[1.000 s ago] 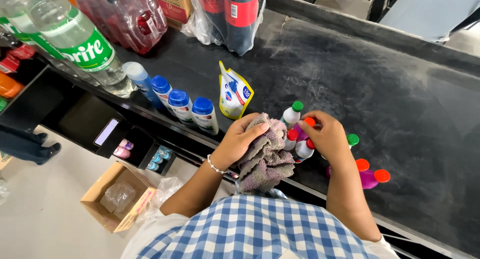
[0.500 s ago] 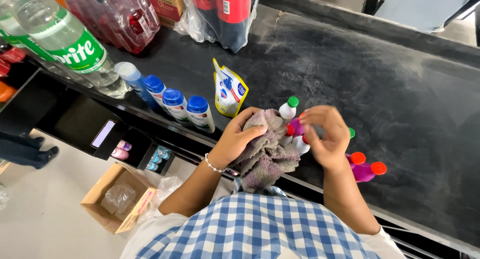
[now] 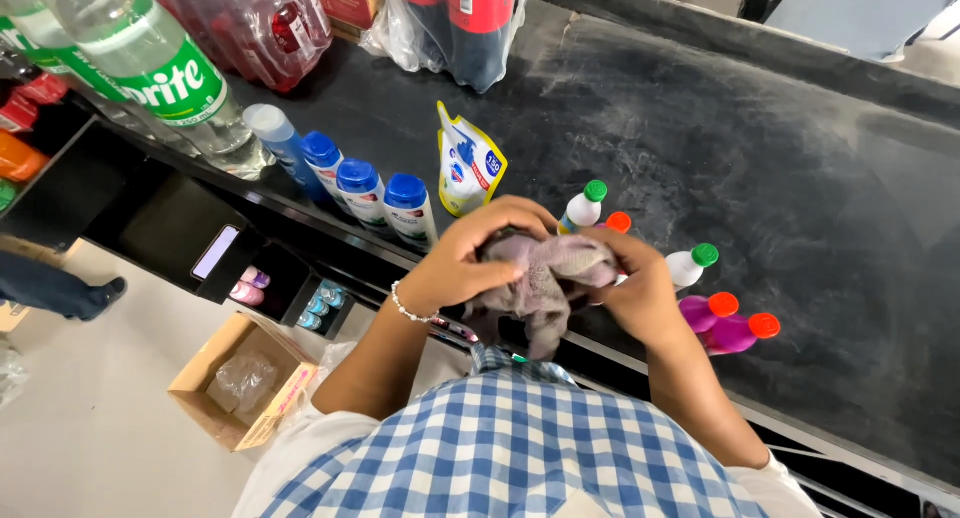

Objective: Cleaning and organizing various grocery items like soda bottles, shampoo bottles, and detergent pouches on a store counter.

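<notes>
**Here, two hands bunch a rag over a dusty black counter**

Here much is hidden: the greyish-pink cloth (image 3: 545, 278) covers whatever lies beneath it, and whether a small bottle sits inside the folds cannot be told. The fingertips of both hands are partly buried in the fabric. Big bottles at the top are cut off by the frame edge.

The cloth is soft, worn and crumpled, hanging in limp folds, held just above the front edge of the counter (image 3: 800, 138), a matte black surface streaked with pale dust. The left hand (image 3: 470, 258), with a beaded bracelet at the wrist, curls its fingers around the cloth's left side; the right hand (image 3: 635, 293) clenches the right side of the cloth.

Just beyond the hands stand small white bottles with green caps (image 3: 582, 206) and an orange-capped one (image 3: 618, 222); purple bottles with orange caps (image 3: 735, 323) lie to the right. A glossy yellow-and-white pouch (image 3: 468, 161) stands near three blue-capped bottles (image 3: 365, 193). A cardboard box (image 3: 240, 378) sits on the floor.
</notes>
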